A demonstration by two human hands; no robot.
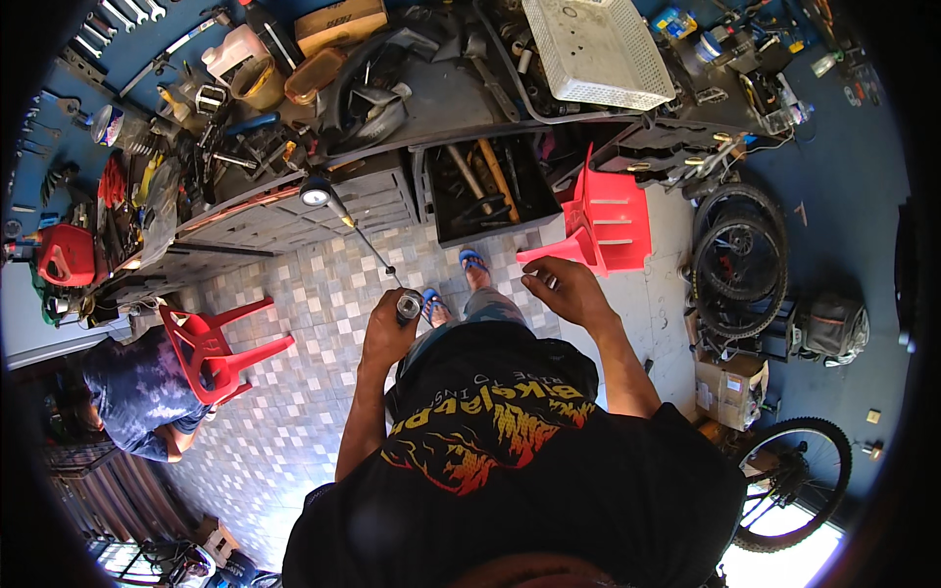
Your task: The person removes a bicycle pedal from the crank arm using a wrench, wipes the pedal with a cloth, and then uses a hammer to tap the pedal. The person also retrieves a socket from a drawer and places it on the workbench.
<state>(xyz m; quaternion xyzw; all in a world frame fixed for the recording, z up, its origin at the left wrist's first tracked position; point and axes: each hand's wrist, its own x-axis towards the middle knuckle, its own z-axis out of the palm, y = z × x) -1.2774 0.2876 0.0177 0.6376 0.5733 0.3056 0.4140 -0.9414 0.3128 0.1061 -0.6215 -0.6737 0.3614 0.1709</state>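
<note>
My left hand (389, 331) is closed round a metal cylindrical part (409, 306) with a round end facing up. A thin rod (371, 249) runs up from that hand toward the bench, with a yellow collar and a dark, round-faced head (316, 197) at its far end. Whether rod and cylinder are one piece, I cannot tell. My right hand (576, 294) is raised in front of the red chair, its fingers half curled and apart, with nothing visible held. Ahead of both hands, a black drawer (490, 233) is pulled out with hammers (498, 178) and other tools inside.
A cluttered workbench (431, 103) spans the front, bearing a white perforated basket (598, 54). One red plastic chair (619, 220) stands by the drawer, another (211, 353) at left, beside a bent-over person (147, 392). Bicycle wheels (737, 260) and a cardboard box (730, 384) line the right.
</note>
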